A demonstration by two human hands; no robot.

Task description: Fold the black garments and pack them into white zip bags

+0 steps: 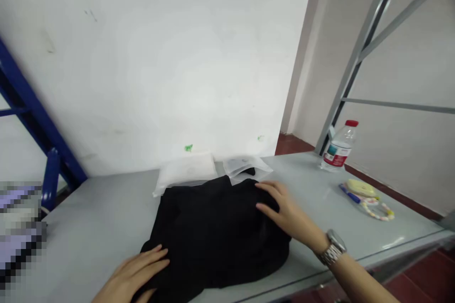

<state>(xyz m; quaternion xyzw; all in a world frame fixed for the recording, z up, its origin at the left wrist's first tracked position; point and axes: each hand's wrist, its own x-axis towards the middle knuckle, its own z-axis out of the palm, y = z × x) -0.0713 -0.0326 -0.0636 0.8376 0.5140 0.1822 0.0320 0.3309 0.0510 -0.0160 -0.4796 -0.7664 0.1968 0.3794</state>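
A black cloth garment (220, 232) lies spread on the grey table (103, 222) in front of me. My left hand (137, 272) rests on its lower left edge, fingers apart. On the upper right part of the garment lies my right hand (284, 208), slightly blurred, with thumb and fingers spread over the fabric. A watch with a metal band (334, 247) is on my right wrist. Behind the garment are a white plastic packet (188, 169) and a smaller translucent bag (245, 165) with something black at its edge.
A bottle with a red cap (338, 149) stands at the back right. Nearer are a yellow item (361, 188), a blue object (350, 194) and a beaded loop (378, 210). A white wall rises behind the table; a blue metal frame (42, 123) stands left.
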